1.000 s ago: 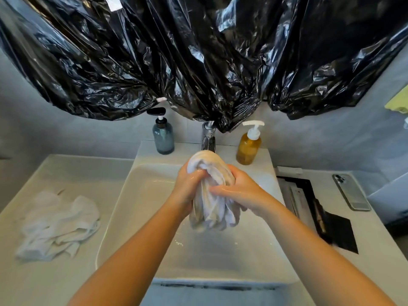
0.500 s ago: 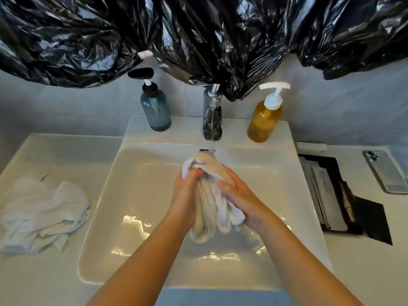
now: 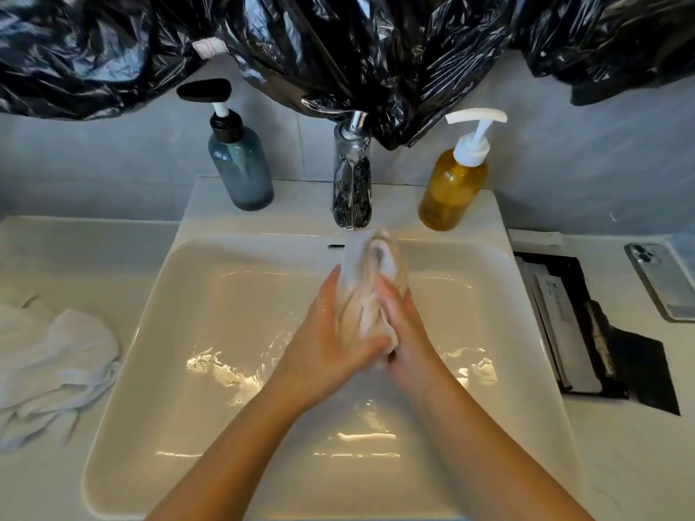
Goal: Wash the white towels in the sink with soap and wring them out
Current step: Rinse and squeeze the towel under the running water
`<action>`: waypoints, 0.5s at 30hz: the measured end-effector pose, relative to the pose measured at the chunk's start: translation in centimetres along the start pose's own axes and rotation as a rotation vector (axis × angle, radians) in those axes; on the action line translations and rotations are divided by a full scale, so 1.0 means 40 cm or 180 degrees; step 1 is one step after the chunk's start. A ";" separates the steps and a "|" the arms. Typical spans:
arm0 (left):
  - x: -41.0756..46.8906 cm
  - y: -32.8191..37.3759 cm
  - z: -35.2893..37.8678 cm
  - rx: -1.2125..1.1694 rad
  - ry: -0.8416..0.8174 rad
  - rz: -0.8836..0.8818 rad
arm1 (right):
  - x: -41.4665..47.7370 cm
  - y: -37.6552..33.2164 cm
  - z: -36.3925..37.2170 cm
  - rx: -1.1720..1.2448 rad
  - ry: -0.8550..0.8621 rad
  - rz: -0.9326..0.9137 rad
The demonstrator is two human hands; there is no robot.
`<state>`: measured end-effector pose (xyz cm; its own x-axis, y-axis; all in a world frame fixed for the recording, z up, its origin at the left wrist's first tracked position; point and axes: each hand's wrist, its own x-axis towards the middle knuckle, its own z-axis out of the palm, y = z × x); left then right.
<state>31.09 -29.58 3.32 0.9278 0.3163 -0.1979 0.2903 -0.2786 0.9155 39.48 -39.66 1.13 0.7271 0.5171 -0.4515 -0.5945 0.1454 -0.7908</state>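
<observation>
A wet white towel (image 3: 370, 280) is bunched upright between my two hands over the white sink (image 3: 158, 302), its top just under the chrome tap (image 3: 352, 174). My left hand (image 3: 331, 329) presses the towel's left side with fingers fairly straight and the thumb wrapped across its lower end. On the other side my right hand (image 3: 404, 325) presses against it, and its lower fingers curl under the cloth. Water lies in the basin. More white towels (image 3: 49, 366) lie crumpled on the counter at the left. An amber soap bottle (image 3: 453, 189) stands right of the tap.
A grey-blue pump bottle (image 3: 240, 171) stands left of the tap. Black plastic sheeting (image 3: 338, 43) hangs over the wall above. On the right counter are a dark recessed slot (image 3: 586, 332) and a phone (image 3: 662, 280).
The view has tilted down and closer to the sink. My hands have slid lower on the towel and moved it back under the tap, rubbing it between the palms.
</observation>
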 end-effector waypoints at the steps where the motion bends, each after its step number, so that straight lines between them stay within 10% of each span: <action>1: -0.005 -0.005 0.003 0.0066 -0.0076 0.0079 | 0.003 0.002 0.003 0.0273 -0.0076 0.0117; 7: 0.024 -0.005 -0.015 -0.0130 0.0553 -0.0371 | 0.009 0.007 0.001 0.0467 -0.0497 0.0126; 15: 0.010 -0.003 -0.050 0.0006 -0.0383 -0.0486 | 0.053 -0.041 -0.015 0.0476 -0.0468 0.0250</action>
<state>30.96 -27.61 3.81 0.8942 0.2444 -0.3750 0.4302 -0.2375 0.8710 42.22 -39.31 1.21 0.6252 0.6475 -0.4356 -0.6997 0.2177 -0.6805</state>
